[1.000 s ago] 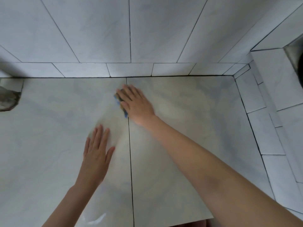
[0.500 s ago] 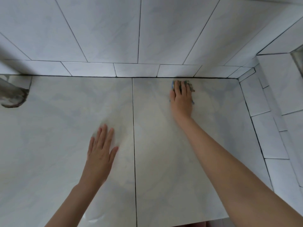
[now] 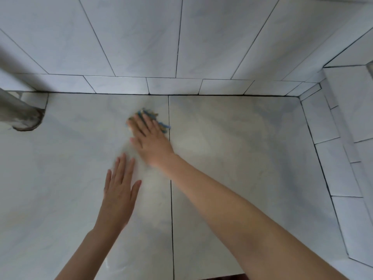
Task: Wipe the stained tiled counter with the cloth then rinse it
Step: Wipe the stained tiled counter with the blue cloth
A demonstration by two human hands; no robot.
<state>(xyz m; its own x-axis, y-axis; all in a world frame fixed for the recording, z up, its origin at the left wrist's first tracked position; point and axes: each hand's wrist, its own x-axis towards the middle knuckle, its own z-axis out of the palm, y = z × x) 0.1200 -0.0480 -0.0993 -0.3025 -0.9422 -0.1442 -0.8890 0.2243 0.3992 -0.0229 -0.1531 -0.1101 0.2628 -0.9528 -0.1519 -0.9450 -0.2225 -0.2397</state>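
Observation:
A small blue and tan cloth (image 3: 154,117) lies on the pale marbled tiled counter (image 3: 242,150), just left of the dark grout line running front to back. My right hand (image 3: 150,141) presses flat on the cloth, covering most of it; its frayed edges stick out past my fingertips. The hand is blurred. My left hand (image 3: 120,188) rests palm down on the left tile, nearer me, fingers spread, holding nothing.
A tiled back wall (image 3: 181,41) rises behind the counter and a tiled side wall (image 3: 343,138) closes it at the right. A grey pipe (image 3: 18,116) enters the counter at the far left. The counter's front edge shows at the bottom.
My right hand has swept the cloth left from the back of the right tile, across the grout line, onto the left tile. My left hand has stayed in place.

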